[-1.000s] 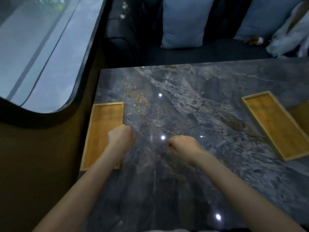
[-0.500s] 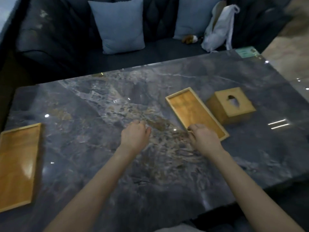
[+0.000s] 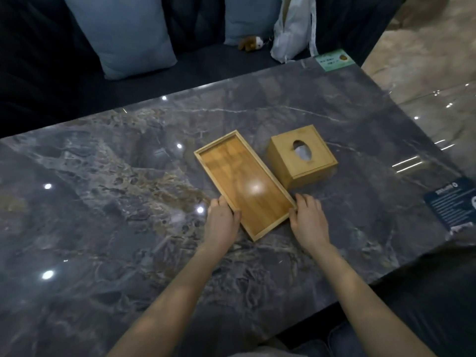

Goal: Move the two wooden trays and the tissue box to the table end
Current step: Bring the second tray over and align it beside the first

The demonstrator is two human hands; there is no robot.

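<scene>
Both hands at the shallow rectangular wooden tray [image 3: 243, 182]

Left hand [image 3: 221, 224] and right hand [image 3: 309, 220] fingers rest loosely curled against its near corners (nothing lifted); press evenly, clearing the square wooden tissue box [image 3: 301, 155].

Both forearms are bare from elbow to wrist, with no sleeves, watch or bracelet showing. The left hand [image 3: 222, 222] and right hand [image 3: 309, 219] wear no gloves or rings. At the bottom edge, blue denim [image 3: 345, 338] and a strip of grey cloth [image 3: 257, 353] show.
</scene>
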